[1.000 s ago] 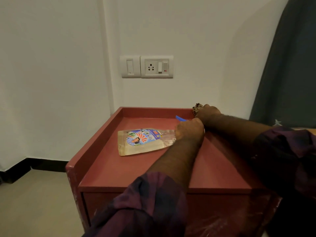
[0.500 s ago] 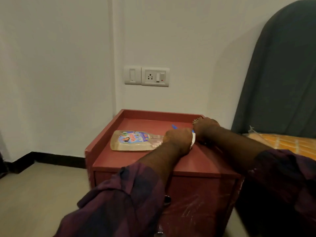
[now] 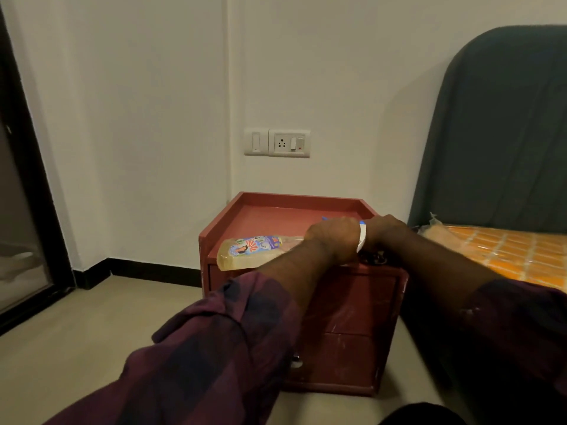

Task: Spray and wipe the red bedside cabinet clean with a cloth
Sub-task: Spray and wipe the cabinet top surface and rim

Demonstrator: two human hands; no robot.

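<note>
The red bedside cabinet [image 3: 276,216] stands against the wall, with a raised rim round its top. A printed refill pouch [image 3: 251,251] lies at the top's front left, and its clear end reaches my left hand. My left hand [image 3: 334,240] is curled round a white and blue object [image 3: 362,240], seemingly the spray bottle, most of it hidden. My right hand [image 3: 386,231] is close beside it on the right, fingers curled over a dark patterned cloth [image 3: 372,258] at the front edge.
A bed with an orange wrapped mattress [image 3: 491,250] and a dark green headboard [image 3: 506,133] stands directly right of the cabinet. A switch and socket plate [image 3: 277,142] is on the wall above. Beige floor [image 3: 92,317] lies to the left, with a dark-framed glass door [image 3: 21,210] at the far left.
The view has pulled back and lowered. Both hands have drawn from the cabinet's back right toward its front edge, and the pouch now sits at the front edge.
</note>
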